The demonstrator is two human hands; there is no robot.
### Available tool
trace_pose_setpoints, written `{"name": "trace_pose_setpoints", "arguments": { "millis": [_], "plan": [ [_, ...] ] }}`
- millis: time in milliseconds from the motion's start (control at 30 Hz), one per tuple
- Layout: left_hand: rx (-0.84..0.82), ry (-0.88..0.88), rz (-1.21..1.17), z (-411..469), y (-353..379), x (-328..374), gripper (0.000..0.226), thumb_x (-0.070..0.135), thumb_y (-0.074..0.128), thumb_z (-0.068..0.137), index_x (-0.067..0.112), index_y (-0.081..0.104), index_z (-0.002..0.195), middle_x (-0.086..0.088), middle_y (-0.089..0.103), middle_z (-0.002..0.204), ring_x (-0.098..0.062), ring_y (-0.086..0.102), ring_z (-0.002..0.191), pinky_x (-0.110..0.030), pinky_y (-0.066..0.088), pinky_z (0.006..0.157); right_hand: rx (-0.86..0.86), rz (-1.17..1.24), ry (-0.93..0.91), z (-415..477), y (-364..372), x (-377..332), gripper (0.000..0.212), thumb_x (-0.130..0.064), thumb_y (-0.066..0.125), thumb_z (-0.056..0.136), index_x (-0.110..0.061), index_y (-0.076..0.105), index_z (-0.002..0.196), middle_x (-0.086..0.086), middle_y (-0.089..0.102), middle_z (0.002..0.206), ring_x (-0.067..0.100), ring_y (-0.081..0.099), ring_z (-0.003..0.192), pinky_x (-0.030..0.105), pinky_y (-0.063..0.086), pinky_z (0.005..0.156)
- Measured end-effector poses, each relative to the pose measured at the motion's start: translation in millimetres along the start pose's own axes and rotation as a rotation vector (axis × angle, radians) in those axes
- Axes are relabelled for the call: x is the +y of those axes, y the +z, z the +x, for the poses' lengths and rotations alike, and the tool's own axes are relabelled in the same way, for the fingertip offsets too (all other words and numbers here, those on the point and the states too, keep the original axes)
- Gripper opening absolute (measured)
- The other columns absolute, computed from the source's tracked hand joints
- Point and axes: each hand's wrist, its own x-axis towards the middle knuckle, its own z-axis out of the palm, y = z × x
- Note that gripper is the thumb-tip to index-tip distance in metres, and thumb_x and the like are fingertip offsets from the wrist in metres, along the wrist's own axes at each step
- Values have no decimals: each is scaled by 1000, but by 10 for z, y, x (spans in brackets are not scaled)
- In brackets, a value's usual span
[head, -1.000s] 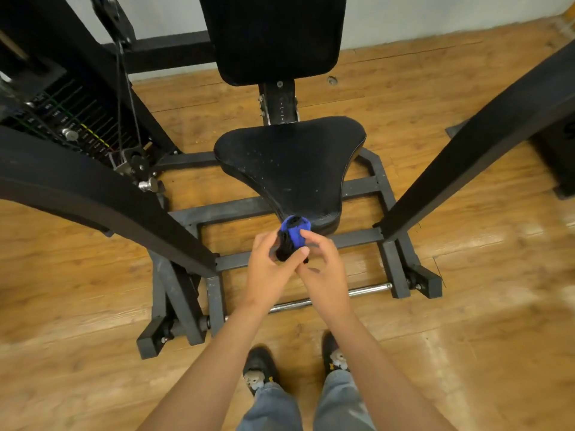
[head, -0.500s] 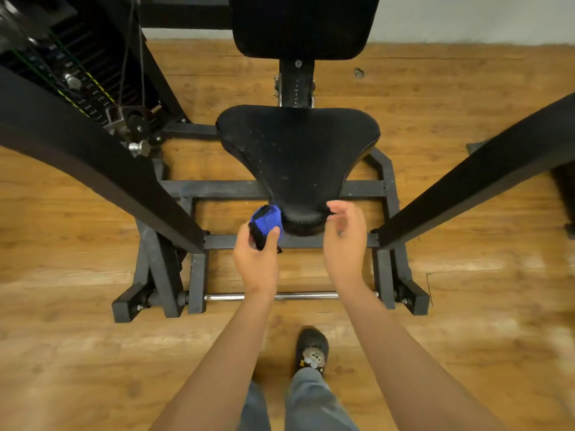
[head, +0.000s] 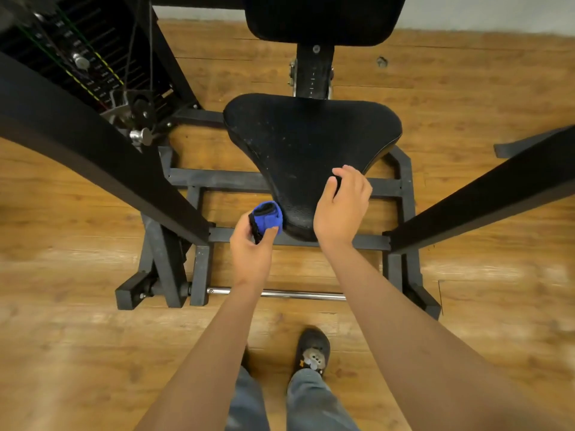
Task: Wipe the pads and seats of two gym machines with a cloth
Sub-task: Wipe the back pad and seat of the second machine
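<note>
The cloth point(head: 267, 216) is a small bundle, bright blue on its outer face with a black edge or lining showing at the top and along its left side. It is rolled or bunched into a compact wad just left of centre in the frame, right beside the narrow front tip of the seat point(head: 305, 141); whether it touches the seat cannot be told. The left hand point(head: 251, 255) grips it from below, the thumb pressed across the blue face and the fingers curled round behind. The right hand point(head: 339, 209) lies over the right side of the seat's front tip, its fingers loosely bent and close together, the thumb a little apart, holding nothing; contact with the seat is unclear. The seat is black, roughly triangular, wide at the top and tapering toward the viewer, with a pebbled surface dotted with pale specks. The black back pad point(head: 320, 17) sits at the top centre, joined by a post. Dark frame bars point(head: 217, 178) lie beneath on the wooden floor point(head: 62, 337), and a weight stack point(head: 77, 57) fills the upper left.
</note>
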Motion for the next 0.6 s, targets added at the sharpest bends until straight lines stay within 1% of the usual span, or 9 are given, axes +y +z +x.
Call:
{"name": "trace_pose_setpoints", "arguments": {
  "millis": [67,167,200,300,400,467,533,600],
  "plan": [
    [-9,11,-1,124,-11,-11,34,-4,62,86,22,61,108,2,68,99,-6,64,95,-14,47,83,34,33,-3,-23,29,8,29,-21,40,99,-14,60,119,1,58,126,16,45,123,26,36,101],
    [-37,25,15,320,-14,16,36,-8,60,86,22,60,107,5,67,98,5,62,90,-9,46,78,58,103,22,-30,28,17,34,-25,34,99,-15,56,123,1,58,125,15,45,121,28,38,101],
    [-43,26,23,389,-10,32,36,-8,59,86,21,60,106,5,67,97,6,62,88,-8,46,76,60,116,39,-31,24,12,36,-27,33,99,-16,55,125,0,57,126,14,44,122,29,39,101],
    [-26,47,51,615,12,76,34,-8,60,85,18,59,108,2,66,99,2,62,90,-8,45,77,61,119,69,-37,26,-13,43,-35,29,97,-19,53,128,-1,55,129,12,44,123,30,40,103],
    [6,52,77,841,38,101,31,-4,61,86,18,57,108,2,64,96,-2,61,89,-8,45,75,62,114,80,-31,25,-41,47,-37,25,96,-19,53,129,-1,55,129,13,45,123,29,39,103],
    [31,40,120,990,45,98,25,-1,61,87,12,57,107,3,62,92,-5,59,86,-11,46,77,58,104,76,-35,17,-49,47,-36,24,96,-18,52,129,0,55,129,13,44,124,30,39,103],
    [46,20,175,1150,38,96,23,2,61,87,7,56,109,1,62,93,-10,58,86,-20,47,81,52,90,77,-40,15,-52,48,-36,23,96,-18,52,130,0,55,130,13,43,125,32,40,104],
    [57,-3,213,1307,25,110,21,4,62,88,8,55,108,1,61,95,-12,57,88,-24,46,82,54,83,90,-42,20,-54,49,-37,23,95,-19,53,130,0,55,130,13,44,125,33,40,104]
  ]
}}
